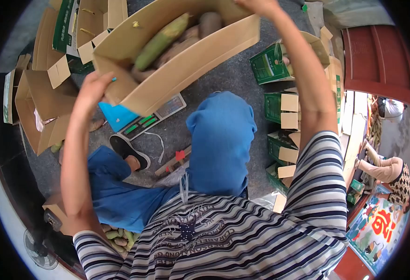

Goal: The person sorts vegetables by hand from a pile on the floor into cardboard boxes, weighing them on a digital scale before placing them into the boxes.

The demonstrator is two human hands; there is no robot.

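Note:
An open cardboard box [191, 58] is raised and tilted between my hands, above the floor scale. Inside lie a long green vegetable [162, 42], a dark rounded one [210, 23] and some brownish, tuber-like ones [179, 50]. My left hand [95, 88] is closed on the box's near left end. At the far right corner, my right hand [258, 6] grips the rim, its fingers partly cut off by the frame's top edge. The box partly covers the scale [156, 116], which has green displays and a blue sheet [116, 116] at its left.
Open cartons [41, 105] stand at the left, more [81, 35] at the back left. Green cartons [272, 63] line the right side. Near my left elbow lies a pile of vegetables [121, 239], with a fan [39, 252] beyond. Another person [392, 172] bends over at the far right.

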